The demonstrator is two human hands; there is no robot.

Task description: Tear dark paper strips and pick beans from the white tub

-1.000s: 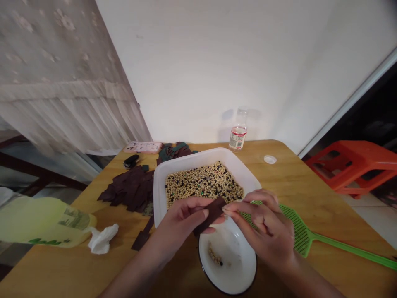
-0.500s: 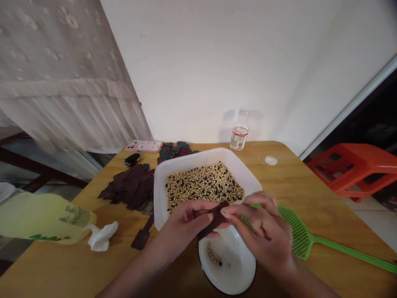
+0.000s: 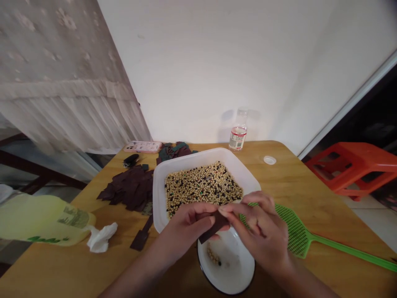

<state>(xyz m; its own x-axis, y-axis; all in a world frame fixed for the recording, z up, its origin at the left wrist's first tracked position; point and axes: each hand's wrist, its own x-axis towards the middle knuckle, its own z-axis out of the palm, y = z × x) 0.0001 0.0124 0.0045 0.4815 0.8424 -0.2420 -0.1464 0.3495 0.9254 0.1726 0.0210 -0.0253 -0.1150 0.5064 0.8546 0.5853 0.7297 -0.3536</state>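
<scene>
Between my two hands is a dark brown strip (image 3: 214,227), perhaps cloth or paper; its material is unclear. My left hand (image 3: 196,225) is closed on its left part, thumb on top. At the upper right end, my right hand (image 3: 259,223) pinches the strip between thumb and forefinger. Whether a bead is inside the strip is hidden. Both hands are above a white bowl (image 3: 234,277) with a dark rim, where a few small beige beads (image 3: 213,255) and a dark one lie. Just behind stands a white plastic tub (image 3: 159,186) holding many beige and black beads (image 3: 201,186).
Left of the tub lie a pile of brown strips (image 3: 128,188), keys (image 3: 130,160), a phone (image 3: 143,146) and a crumpled tissue (image 3: 101,237). A yellow bottle (image 3: 43,219) is at far left. To the right are a green fly swatter (image 3: 294,231), a clear bottle (image 3: 237,134) and a white cap (image 3: 269,160).
The strip has turned in my fingers and shows a broader face. My right fingertips have shifted slightly left along its upper edge. The whole view has moved a little.
</scene>
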